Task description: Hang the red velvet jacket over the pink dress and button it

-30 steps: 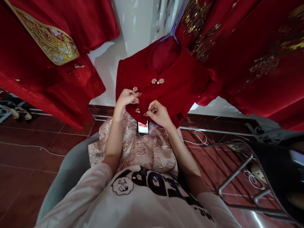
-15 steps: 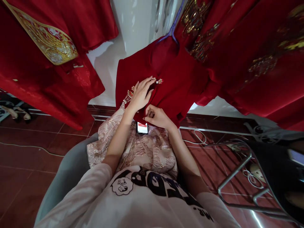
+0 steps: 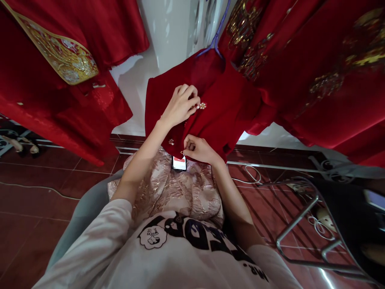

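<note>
A dark red velvet jacket (image 3: 222, 108) hangs on a blue hanger (image 3: 214, 40) in front of me. It carries pearl and gold frog buttons. My left hand (image 3: 180, 105) is raised to the upper button (image 3: 201, 106), with its fingers curled and pinched on the jacket's front edge beside it. My right hand (image 3: 198, 149) is lower down and pinches the jacket's bottom edge near a small gold button. A lower pearl button (image 3: 171, 141) shows between the hands. A phone (image 3: 179, 163) with a lit screen lies on the pink brocade cloth (image 3: 177, 192) in my lap.
More red embroidered garments hang at the left (image 3: 60, 68) and the right (image 3: 325, 72). A grey chair (image 3: 81, 216) is under me. A metal frame stand (image 3: 303, 224) is at the right, with cables on the red tiled floor (image 3: 36, 200).
My left hand has climbed from the lower left buttons up to the upper button and curled onto the jacket's edge. My right hand has stayed at the bottom edge.
</note>
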The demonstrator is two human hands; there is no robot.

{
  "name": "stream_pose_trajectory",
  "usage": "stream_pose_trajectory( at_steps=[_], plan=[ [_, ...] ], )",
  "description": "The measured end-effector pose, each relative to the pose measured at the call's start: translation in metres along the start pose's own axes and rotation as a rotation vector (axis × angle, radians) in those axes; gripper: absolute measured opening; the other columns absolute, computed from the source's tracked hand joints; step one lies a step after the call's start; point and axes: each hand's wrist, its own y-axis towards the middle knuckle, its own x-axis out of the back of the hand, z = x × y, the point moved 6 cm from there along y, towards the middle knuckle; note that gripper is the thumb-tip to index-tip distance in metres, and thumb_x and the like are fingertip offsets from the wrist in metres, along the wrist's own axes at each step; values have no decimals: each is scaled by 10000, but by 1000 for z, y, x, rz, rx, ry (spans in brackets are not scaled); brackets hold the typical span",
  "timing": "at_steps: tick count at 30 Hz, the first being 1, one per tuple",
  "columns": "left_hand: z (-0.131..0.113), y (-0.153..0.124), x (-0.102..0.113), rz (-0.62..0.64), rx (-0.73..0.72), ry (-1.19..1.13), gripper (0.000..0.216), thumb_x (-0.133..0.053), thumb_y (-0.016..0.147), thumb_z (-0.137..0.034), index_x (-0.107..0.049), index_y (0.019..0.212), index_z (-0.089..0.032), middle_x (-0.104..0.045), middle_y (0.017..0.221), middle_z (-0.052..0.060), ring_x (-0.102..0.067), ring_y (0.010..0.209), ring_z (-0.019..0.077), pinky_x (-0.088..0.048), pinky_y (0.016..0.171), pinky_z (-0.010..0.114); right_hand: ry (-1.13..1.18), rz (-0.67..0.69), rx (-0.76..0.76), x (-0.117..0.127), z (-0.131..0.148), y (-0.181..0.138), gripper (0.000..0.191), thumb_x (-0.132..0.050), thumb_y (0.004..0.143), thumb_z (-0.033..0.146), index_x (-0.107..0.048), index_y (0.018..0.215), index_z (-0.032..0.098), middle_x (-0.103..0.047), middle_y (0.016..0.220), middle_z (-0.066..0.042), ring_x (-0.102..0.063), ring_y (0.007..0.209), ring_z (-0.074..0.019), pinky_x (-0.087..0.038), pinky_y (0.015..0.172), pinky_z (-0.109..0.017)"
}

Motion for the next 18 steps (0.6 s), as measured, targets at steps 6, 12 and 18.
stream_pose_trajectory(
  at_steps=[6,12,18],
  plan=[
    [-4,3,12,73,38,-208,63,-760,855,-212,-737,914,-216,-701,1186,83,-571,1322,352,-311,1257,610,-22,-8,0,1,-1,0,143,-645,715,154,-534,777,220,-579,666,61,-544,630,-111,-421,647,-257],
    [1,10,12,86,111,-261,73,-782,898,-251,-715,912,-225,-706,1064,44,-630,1272,294,-272,1298,573,-47,7,10,-2,-5,1,99,-647,794,174,-581,855,215,-641,738,33,-606,690,-122,-467,696,-266],
    [10,14,11,43,225,-379,137,-798,870,-180,-670,837,-217,-682,972,45,-645,1218,302,-299,1281,620,-86,-166,149,12,16,-4,46,-644,868,208,-622,905,224,-637,959,-44,-628,812,-166,-560,747,-331]
  ],
)
